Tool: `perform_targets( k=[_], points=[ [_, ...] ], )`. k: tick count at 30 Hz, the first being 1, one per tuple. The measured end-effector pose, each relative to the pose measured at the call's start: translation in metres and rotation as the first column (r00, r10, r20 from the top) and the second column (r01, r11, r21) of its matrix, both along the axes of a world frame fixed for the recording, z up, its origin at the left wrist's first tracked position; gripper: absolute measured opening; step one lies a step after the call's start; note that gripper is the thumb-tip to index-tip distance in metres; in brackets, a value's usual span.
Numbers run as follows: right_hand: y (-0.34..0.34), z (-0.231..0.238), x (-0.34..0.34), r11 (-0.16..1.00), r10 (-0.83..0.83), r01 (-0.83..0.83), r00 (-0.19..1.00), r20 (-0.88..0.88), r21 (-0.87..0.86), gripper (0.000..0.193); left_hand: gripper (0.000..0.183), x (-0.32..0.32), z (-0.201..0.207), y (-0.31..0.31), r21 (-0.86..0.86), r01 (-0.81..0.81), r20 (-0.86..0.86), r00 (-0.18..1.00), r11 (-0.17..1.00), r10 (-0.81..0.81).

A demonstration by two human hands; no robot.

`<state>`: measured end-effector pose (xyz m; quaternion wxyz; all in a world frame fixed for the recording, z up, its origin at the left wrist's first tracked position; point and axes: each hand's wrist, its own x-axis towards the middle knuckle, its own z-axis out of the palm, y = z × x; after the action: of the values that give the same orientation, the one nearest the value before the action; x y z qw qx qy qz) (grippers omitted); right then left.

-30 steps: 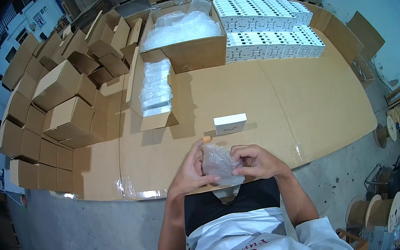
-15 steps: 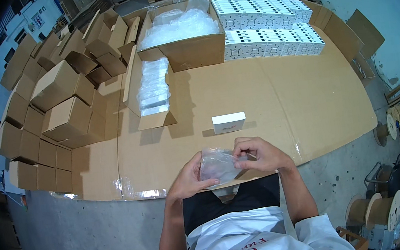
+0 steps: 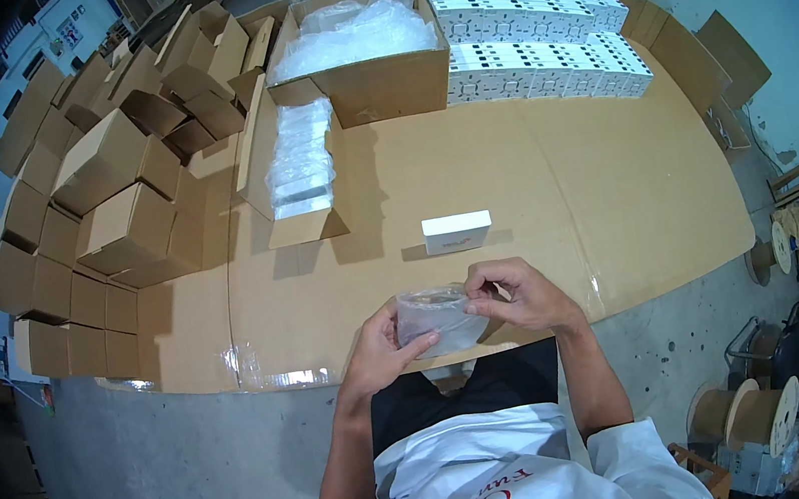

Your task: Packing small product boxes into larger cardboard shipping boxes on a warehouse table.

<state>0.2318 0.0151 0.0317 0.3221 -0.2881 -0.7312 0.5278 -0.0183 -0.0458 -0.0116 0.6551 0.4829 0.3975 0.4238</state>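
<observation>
A clear plastic bag (image 3: pixel 438 323) is held between my two hands near the table's front edge, its mouth spread at the top. My left hand (image 3: pixel 383 351) grips its left side, thumb across the front. My right hand (image 3: pixel 519 296) pinches the upper right rim between thumb and fingers. Just beyond the bag, a small white box (image 3: pixel 458 233) stands alone on the cardboard-covered table (image 3: pixel 326 305); neither hand touches it.
Farther left, an open carton (image 3: pixel 308 229) holds a row of bagged white boxes. Behind it a larger carton (image 3: pixel 390 99) is heaped with clear bags. White boxes (image 3: pixel 547 68) are stacked at the back right; brown cartons (image 3: pixel 129 229) pile up on the left.
The bag's mouth has opened wider at the top, and both hands still hold it. My view has tilted slightly, so the table's things appear a little higher. The white box stays put.
</observation>
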Motion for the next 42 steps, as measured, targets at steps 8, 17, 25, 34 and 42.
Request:
perform_targets(
  k=[8, 17, 25, 34, 42],
  points=[
    [0.004, -0.001, -0.004, 0.956, -0.215, 0.228, 0.973, -0.087, 0.186, 0.02, 0.055, 0.002, -0.011, -0.002, 0.001, -0.028, -0.006, 1.0, 1.0, 0.028],
    [0.045, -0.019, -0.004, 0.767, -0.48, 0.415, 0.877, 0.008, 0.489, 0.035, 0.051, -0.004, -0.013, 0.01, -0.033, 0.052, -0.016, 0.998, 0.998, -0.053],
    [0.053, -0.036, 0.006, 0.791, -0.542, 0.564, 0.826, -0.154, 0.238, 0.025, 0.047, 0.001, -0.013, 0.027, -0.041, 0.022, -0.006, 1.0, 0.999, -0.023],
    [0.023, -0.028, 0.007, 0.834, -0.551, 0.48, 0.741, -0.383, -0.272, 0.026, 0.048, 0.0, -0.018, 0.04, -0.053, 0.033, -0.042, 0.999, 0.998, -0.035],
    [0.024, -0.031, 0.009, 0.9, -0.435, 0.402, 0.853, -0.289, -0.169, 0.024, 0.043, -0.001, -0.019, 0.041, -0.059, -0.012, -0.091, 0.996, 0.998, 0.006]
  ],
)
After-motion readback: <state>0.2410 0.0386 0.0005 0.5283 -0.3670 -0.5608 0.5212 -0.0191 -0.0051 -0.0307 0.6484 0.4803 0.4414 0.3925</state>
